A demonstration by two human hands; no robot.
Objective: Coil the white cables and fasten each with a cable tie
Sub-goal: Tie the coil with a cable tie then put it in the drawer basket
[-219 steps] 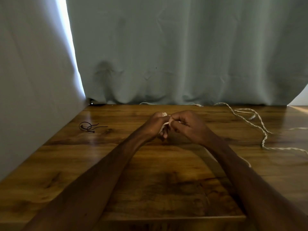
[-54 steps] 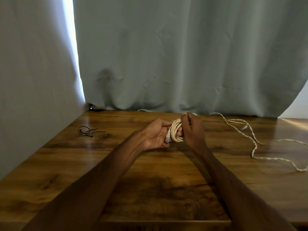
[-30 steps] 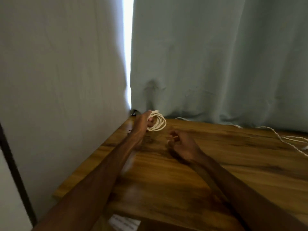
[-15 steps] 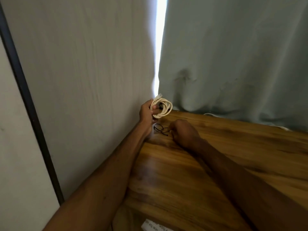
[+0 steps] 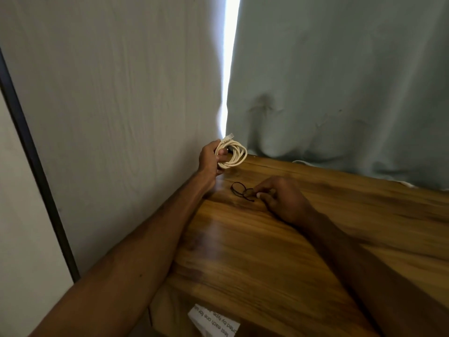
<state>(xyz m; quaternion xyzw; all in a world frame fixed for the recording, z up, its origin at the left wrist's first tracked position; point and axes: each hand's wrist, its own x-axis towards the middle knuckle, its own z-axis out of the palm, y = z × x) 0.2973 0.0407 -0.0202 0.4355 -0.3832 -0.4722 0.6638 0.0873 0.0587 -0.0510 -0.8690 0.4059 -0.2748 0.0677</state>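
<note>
My left hand (image 5: 211, 158) grips a small coil of white cable (image 5: 235, 154), held up above the far left corner of the wooden table (image 5: 279, 251); a plug end sticks up from the top of the coil. Thin black cable ties (image 5: 239, 189) lie looped on the table just below the coil. My right hand (image 5: 281, 198) rests on the table beside them, and its fingertips pinch the near end of one tie.
Grey curtains hang close behind and to the left of the table, with a bright gap (image 5: 228, 69) between them. A bit of another white cable (image 5: 301, 162) shows under the back curtain. A printed white paper (image 5: 213, 322) lies under the table's near edge.
The cable went from being wound between both hands to a finished coil held in my left hand. My view swung left, and my right hand let go and moved to the black ties.
</note>
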